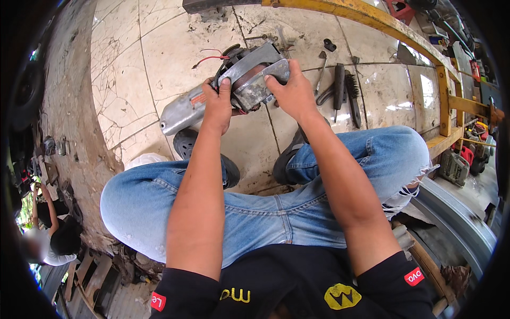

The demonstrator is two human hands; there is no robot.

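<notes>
Jointly, left hand (218, 108) and right hand (296, 94) grip grey metal housing (253, 94); brown part (250, 76) inside, red wire (212, 57) poking out.

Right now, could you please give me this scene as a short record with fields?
Held object: grey metal machine with a long, cylindrical body
Left hand: gripping the machine near its middle
Right hand: gripping its right end, thumb on the metal housing
Wiring: thin red wire sticking out leftward
Floor: pale, cracked tiles
Lying to the right: black, long-handled brush with dark bristles, among other hand tools
Beyond: yellow metal frame
</notes>
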